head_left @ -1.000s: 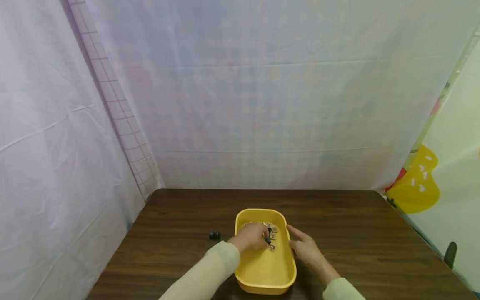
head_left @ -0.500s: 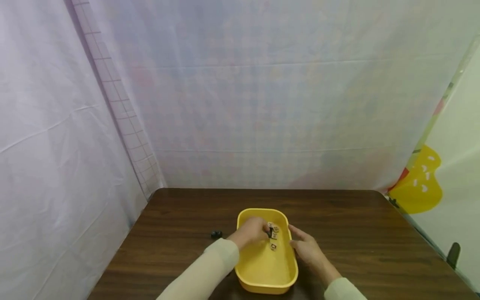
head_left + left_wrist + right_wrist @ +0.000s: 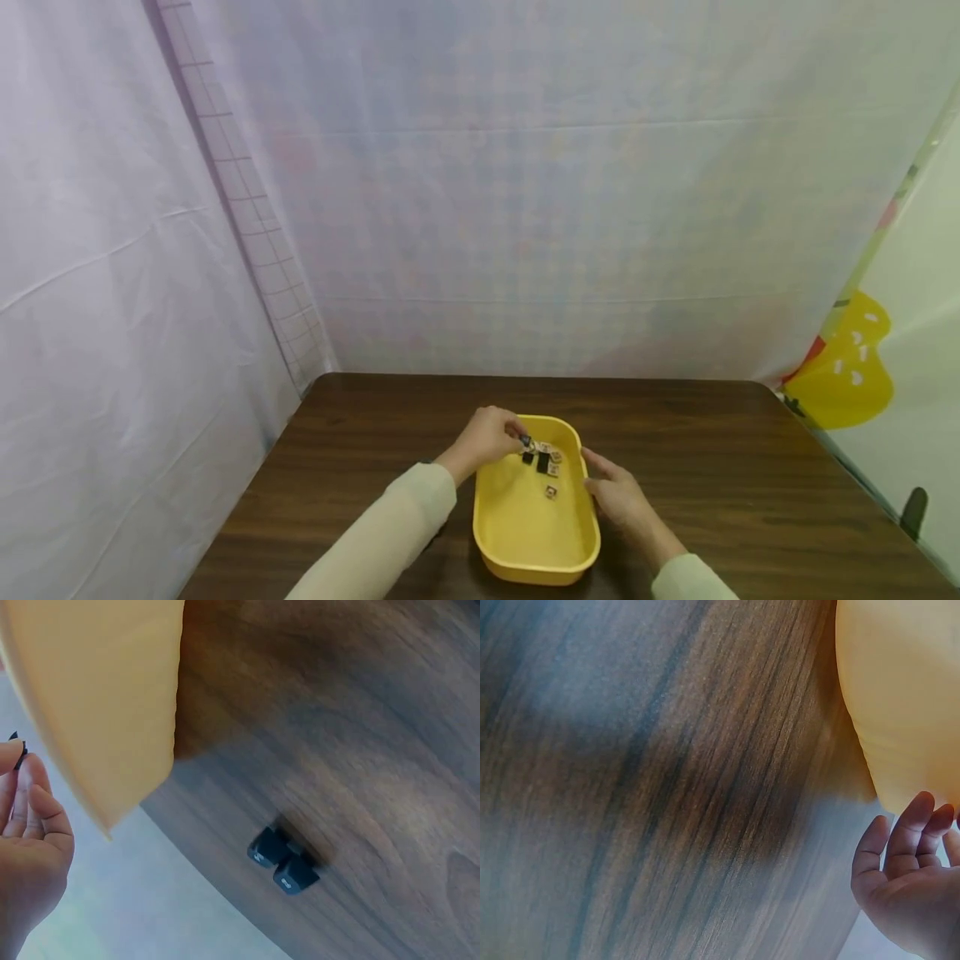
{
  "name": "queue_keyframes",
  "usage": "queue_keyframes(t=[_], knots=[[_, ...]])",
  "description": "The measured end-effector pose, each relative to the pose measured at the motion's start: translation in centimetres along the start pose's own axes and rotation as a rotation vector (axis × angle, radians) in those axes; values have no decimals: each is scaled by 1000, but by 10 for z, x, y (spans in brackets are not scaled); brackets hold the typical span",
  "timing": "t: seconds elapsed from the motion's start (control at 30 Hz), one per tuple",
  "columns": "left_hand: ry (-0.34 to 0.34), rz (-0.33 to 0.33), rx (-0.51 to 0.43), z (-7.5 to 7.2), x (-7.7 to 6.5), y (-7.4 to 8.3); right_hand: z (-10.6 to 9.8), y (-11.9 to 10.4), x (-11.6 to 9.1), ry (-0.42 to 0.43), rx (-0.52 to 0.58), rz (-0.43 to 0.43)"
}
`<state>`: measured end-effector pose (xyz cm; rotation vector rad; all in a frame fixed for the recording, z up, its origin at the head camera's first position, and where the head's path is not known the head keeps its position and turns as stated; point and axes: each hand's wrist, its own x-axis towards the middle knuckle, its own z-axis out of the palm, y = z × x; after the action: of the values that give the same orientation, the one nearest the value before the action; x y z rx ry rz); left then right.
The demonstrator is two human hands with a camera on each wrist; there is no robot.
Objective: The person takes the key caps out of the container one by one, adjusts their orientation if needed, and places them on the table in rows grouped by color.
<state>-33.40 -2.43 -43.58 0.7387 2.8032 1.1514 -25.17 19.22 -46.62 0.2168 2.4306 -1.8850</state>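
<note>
A yellow plastic tray (image 3: 537, 533) stands in front of me. My left hand (image 3: 480, 437) is over its far left rim and pinches a small black keycap (image 3: 525, 440) between thumb and fingers. Inside the tray's far half lie several small pale square pieces (image 3: 551, 492) with dark marks, and black pieces (image 3: 542, 462) like keycaps; their details are too small to tell. My right hand (image 3: 621, 498) rests against the right side of the tray, fingers loosely bent along its outer wall in the right wrist view.
Two black keycaps (image 3: 296, 874) sit side by side on the dark wooden table (image 3: 360, 433) left of the tray; my left forearm hides most of them in the head view. Pale curtains (image 3: 525, 208) hang behind the table.
My left hand has risen from inside the tray toward its far left rim, carrying the keycap. More black pieces in the tray are uncovered. The right hand stays at the tray's side.
</note>
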Motion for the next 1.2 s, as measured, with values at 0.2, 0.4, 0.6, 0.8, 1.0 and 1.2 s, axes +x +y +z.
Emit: queue_keyframes(t=[0.2, 0.4, 0.6, 0.8, 1.0, 1.2], knots=[[38, -8, -46, -19, -6, -5, 0, -2, -1, 1, 0, 6], [94, -65, -75, -37, -12, -21, -1, -2, 0, -11, 25, -1], [152, -110, -82, -53, -21, -44, -1, -1, 1, -7, 14, -2], [200, -149, -89, -66, -38, -73, -1, 1, 2, -17, 3, 12], [222, -193, -53, -76, -58, -100, -1, 1, 2, -17, 0, 13], [194, -238, -36, -77, -72, -117, 0, 1, 1, -19, -1, 16]])
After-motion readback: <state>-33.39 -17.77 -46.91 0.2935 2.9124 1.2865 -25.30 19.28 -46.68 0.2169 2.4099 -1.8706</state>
